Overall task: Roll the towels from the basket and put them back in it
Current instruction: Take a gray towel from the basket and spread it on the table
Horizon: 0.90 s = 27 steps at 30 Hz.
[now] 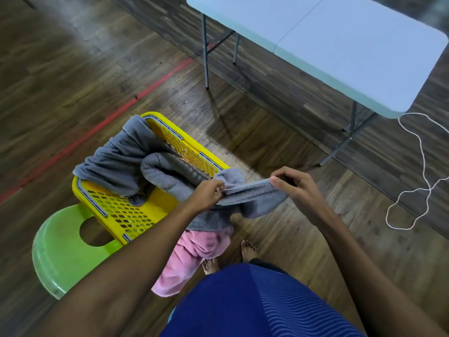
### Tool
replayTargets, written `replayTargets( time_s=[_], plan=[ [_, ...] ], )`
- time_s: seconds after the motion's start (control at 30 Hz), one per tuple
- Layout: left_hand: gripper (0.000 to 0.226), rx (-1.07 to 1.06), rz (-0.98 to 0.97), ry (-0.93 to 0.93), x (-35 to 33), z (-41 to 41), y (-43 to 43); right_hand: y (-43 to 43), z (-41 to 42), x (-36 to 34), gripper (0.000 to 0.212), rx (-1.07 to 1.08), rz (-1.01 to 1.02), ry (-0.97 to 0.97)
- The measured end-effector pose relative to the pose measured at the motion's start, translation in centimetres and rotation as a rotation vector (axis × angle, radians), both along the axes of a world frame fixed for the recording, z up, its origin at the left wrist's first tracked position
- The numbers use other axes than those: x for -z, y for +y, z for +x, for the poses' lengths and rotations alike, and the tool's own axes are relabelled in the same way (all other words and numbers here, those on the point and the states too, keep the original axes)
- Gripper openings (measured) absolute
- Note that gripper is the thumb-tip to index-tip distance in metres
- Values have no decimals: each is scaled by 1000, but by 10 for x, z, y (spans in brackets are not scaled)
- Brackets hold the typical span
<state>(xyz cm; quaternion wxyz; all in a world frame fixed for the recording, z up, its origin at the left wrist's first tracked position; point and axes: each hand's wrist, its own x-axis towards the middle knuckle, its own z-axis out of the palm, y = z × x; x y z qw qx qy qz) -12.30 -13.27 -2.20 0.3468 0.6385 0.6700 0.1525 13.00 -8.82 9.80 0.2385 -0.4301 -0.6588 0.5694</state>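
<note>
So | left hand (209,194) and right hand (295,184) each pinch the hem of the grey towel (255,199) | yellow laundry basket (121,212) at 9 o'clock | I'd pull it taut, square it, roll tight

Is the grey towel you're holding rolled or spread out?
Spread, not rolled. The left hand and right hand pinch the top edge of the grey towel, pulled straight between them; the rest hangs loose below.

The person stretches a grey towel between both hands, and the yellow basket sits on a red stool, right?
Not quite. The head view shows the stool is green, not red. Otherwise yes: left hand and right hand pinch the grey towel, and the yellow basket sits on that stool.
</note>
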Motion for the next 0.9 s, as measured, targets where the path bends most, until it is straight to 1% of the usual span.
replayTargets(
  time_s=[0.1,0.17,0.23,0.3,0.33,0.37,0.43,0.47,0.5,0.53,0.6,0.7,0.77,0.87,0.9],
  plan=[
    [4,-63,-22,-76,-3,-15,-3,3,9,4,13,66,24,-41],
    [13,-136,-8,-150,-13,-24,-6,9,17,16,13,145,44,-104],
    [23,-151,23,-213,-29,-27,-10,16,25,31,13,211,67,-228],
    [22,-105,93,-256,-52,-19,-10,23,29,41,10,221,65,-408],
    [21,-58,137,-256,-64,-12,-8,25,28,41,11,190,47,-461],
    [20,-4,182,-240,-77,-3,-4,26,23,39,16,127,48,-455],
    [18,79,248,-223,-100,15,5,29,5,32,32,-55,85,-322],
    [15,93,265,-233,-108,21,9,29,-5,27,35,-145,73,-250],
    [11,99,273,-244,-114,25,13,28,-15,22,32,-207,42,-194],
    [10,102,269,-254,-118,27,15,28,-23,18,26,-227,10,-147],
    [14,95,237,-271,-121,25,17,28,-30,10,11,-199,-25,-59],
    [13,75,169,-318,-120,17,15,27,-33,-4,12,-187,-29,17],
    [11,71,95,-426,-117,13,12,27,-34,-12,12,-165,11,29],
    [25,4,42,-492,-107,8,8,30,-26,-20,12,-119,67,20],
    [25,-20,36,-503,-104,7,6,32,-21,-20,11,-104,86,7]
  ],
)
